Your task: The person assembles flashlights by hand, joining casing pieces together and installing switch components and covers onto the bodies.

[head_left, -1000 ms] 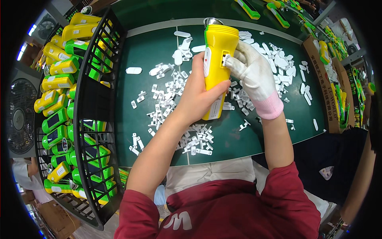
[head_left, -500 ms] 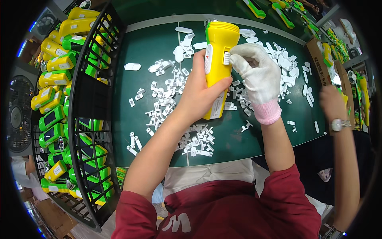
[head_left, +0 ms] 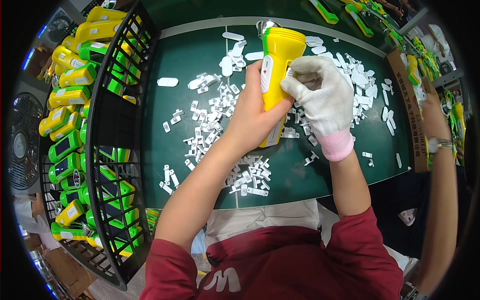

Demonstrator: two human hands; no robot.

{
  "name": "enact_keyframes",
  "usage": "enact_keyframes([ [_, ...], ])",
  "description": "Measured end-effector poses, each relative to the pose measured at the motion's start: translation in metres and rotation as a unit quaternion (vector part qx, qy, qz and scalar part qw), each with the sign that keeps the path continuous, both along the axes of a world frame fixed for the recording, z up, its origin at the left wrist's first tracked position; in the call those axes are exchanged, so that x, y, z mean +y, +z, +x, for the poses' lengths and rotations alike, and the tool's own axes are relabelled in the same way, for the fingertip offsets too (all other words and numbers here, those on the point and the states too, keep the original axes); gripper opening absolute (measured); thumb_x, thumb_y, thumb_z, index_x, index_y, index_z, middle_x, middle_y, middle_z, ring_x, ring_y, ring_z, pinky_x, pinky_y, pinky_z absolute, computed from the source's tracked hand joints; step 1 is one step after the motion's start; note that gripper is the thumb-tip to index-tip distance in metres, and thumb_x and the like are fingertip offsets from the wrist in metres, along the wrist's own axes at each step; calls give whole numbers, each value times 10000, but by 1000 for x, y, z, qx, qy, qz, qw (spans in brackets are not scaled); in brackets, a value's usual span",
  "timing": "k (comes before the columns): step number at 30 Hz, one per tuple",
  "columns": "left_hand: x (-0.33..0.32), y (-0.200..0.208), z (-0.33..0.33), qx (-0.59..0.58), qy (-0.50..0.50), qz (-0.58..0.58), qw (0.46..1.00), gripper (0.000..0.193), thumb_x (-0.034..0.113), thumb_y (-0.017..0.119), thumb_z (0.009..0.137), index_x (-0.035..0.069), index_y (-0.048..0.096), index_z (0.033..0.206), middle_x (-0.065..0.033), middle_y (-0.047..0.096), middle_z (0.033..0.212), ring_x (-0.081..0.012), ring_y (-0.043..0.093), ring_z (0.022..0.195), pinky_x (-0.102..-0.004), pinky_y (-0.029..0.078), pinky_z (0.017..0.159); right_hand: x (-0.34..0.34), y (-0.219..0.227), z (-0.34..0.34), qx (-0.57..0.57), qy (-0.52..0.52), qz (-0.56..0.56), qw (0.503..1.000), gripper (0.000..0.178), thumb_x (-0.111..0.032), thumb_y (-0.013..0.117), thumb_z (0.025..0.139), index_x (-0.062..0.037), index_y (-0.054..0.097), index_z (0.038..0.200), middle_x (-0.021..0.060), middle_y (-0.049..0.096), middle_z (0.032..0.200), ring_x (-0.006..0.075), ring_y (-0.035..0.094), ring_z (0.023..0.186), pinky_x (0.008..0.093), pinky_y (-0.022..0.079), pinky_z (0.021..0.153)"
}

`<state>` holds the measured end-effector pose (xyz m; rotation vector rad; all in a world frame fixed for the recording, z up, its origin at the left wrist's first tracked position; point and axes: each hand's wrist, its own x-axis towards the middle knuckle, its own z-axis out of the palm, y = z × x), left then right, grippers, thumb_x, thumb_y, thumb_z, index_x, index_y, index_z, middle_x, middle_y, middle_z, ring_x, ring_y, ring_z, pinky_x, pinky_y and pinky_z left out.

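My left hand [head_left: 254, 116] is wrapped round a yellow flashlight [head_left: 284, 47] with green edging, held tilted above the table, its wide head pointing away from me. At the far end a shiny reflector [head_left: 267, 26] sticks out to the left of the head. A white side panel [head_left: 266, 75] shows on its left face. My right hand [head_left: 327, 95], in a white glove with a pink cuff, has thumb and forefinger closed at the white ribbed switch piece [head_left: 289, 72] on the flashlight's side. Those fingers partly hide the switch piece.
Small white plastic parts [head_left: 207, 120] lie in heaps on the green table [head_left: 165, 145]; longer white covers [head_left: 357, 75] lie beyond. A black crate [head_left: 95, 150] of flashlights stands at left. A cardboard box [head_left: 407, 110] and a co-worker's arm [head_left: 440, 190] are at right.
The flashlight has turned slightly in my left hand, showing more of its left face. My right fingers have closed in over the switch piece. The co-worker's hand has moved farther off.
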<state>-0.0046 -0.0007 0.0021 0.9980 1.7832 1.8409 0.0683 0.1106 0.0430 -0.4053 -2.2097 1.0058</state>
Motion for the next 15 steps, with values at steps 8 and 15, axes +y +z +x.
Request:
enact_keyframes([
  [8, 1, 1, 0, -50, -16, 30, 998, 629, 177, 620, 774, 19, 245, 1253, -187, 552, 1047, -283, 581, 934, -365, 449, 814, -1, 4, 3, 20, 19, -161, 986, 209, -81, 701, 738, 4, 623, 913, 64, 659, 803, 97, 616, 700, 217, 498, 651],
  [15, 1, -1, 0, -21, -17, 16, 1000, 627, 172, 622, 774, 23, 246, 1255, -202, 555, 1061, -293, 586, 941, -364, 449, 813, 1, 2, 1, 26, 11, -143, 989, 213, -97, 704, 747, 9, 633, 918, 61, 660, 797, 91, 612, 691, 212, 496, 646],
])
